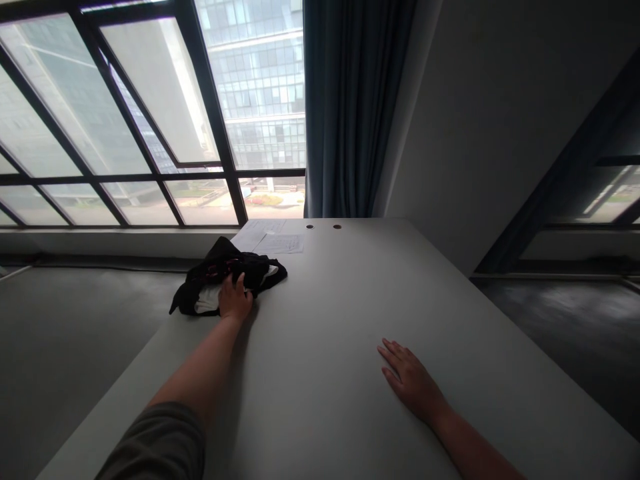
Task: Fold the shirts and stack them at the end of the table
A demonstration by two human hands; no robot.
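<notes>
A crumpled black cloth item with white inner patches and small reddish marks lies in a heap at the table's left edge. I cannot tell whether it is a bag or a garment. My left hand reaches out and rests against its near side, fingers somewhat bent and apart, thumb to the right. No fold of cloth shows pinched between them. On the bare white tabletop, at right of centre, my right hand lies palm down with fingers stretched out, holding nothing.
Printed paper sheets lie at the far left of the table, just behind the black cloth. Two round holes sit near the far edge. Beyond are a blue curtain and large windows. Grey floor borders the table.
</notes>
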